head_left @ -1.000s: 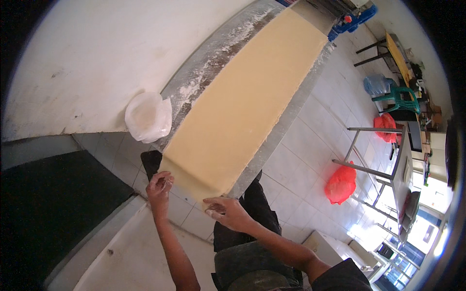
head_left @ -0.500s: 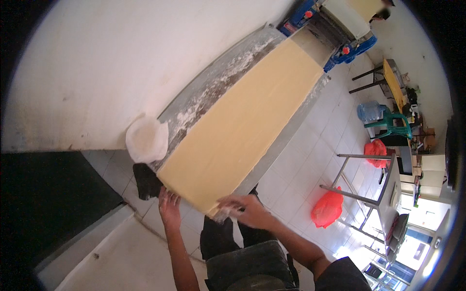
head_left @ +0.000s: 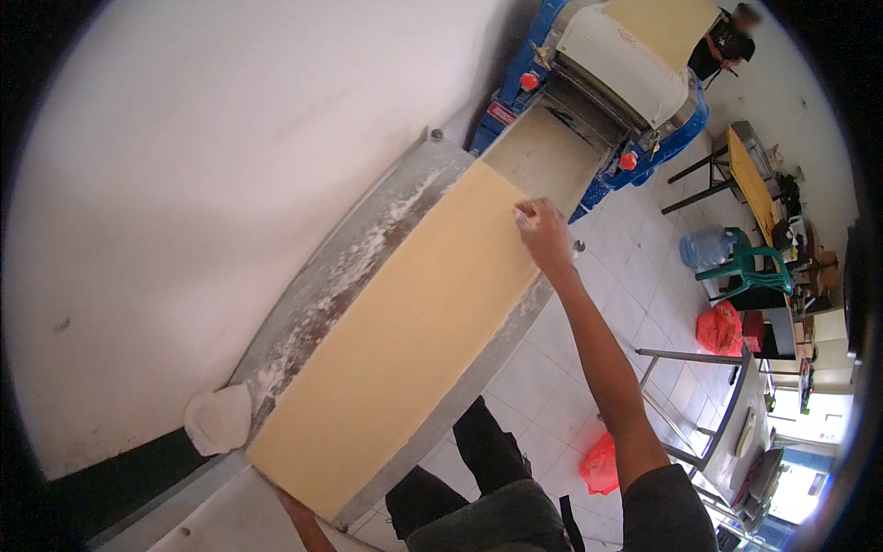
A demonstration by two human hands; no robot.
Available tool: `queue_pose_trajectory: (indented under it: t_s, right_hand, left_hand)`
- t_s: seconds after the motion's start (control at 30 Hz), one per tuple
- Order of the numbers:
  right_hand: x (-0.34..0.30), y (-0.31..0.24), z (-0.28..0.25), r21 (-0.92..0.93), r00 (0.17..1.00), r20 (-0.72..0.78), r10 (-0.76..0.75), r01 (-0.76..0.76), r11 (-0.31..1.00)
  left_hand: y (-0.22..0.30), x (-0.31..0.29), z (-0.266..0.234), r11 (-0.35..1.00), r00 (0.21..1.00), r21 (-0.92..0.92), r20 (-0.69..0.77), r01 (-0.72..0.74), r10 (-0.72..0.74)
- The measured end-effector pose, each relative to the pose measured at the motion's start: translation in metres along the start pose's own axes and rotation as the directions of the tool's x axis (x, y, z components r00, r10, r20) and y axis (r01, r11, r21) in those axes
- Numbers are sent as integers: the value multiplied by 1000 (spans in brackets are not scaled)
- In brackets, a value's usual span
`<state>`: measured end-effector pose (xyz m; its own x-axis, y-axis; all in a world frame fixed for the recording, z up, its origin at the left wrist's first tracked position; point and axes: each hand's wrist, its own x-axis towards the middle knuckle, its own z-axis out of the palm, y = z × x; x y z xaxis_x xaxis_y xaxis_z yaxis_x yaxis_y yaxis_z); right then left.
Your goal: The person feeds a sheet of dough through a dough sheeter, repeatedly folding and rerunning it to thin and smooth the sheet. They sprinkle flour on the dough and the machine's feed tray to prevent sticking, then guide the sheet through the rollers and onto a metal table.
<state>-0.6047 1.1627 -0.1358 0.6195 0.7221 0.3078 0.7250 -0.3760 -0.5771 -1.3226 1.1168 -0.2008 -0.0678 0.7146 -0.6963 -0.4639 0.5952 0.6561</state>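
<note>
A long, smooth, pale yellow sheet of dough point(head_left: 395, 340) lies along a narrow grey table point(head_left: 313, 285), with flour scattered down its left side. My right hand point(head_left: 544, 235) is over the far end of the sheet, fingers curled closed and white at the tips; whatever they hold is hidden. Near the sheet's close end, my left hand point(head_left: 292, 504) shows only its wrist and forearm, as the table corner covers the fingers. Beyond the far end stands a blue dough roller machine point(head_left: 681, 166) with red knobs, more dough point(head_left: 658, 28) on top.
A whitish rounded bag or bowl point(head_left: 219, 419) sits at the table's near left corner. To the right are a metal-legged table point(head_left: 736, 432), a green plastic chair point(head_left: 750, 271), a water jug point(head_left: 706, 248) and red bags point(head_left: 600, 465). Another person point(head_left: 727, 41) stands behind the machine.
My right hand has moved from the sheet's near end to its far end. The view has shifted toward the machine, and my left hand's fingers have gone out of sight.
</note>
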Motion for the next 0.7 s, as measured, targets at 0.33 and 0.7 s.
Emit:
queue_pose_trajectory:
  t_s: [0.33,0.7]
  right_hand:
    - [57,27,39,-319,989,147,-22,68,945]
    - [71,17,27,97,936,348,-44,11,995]
  left_hand:
    - [-30,29,64,914,969,388,-156,-120,193]
    - [-36,53,75,834,949,537,-180,-124,258]
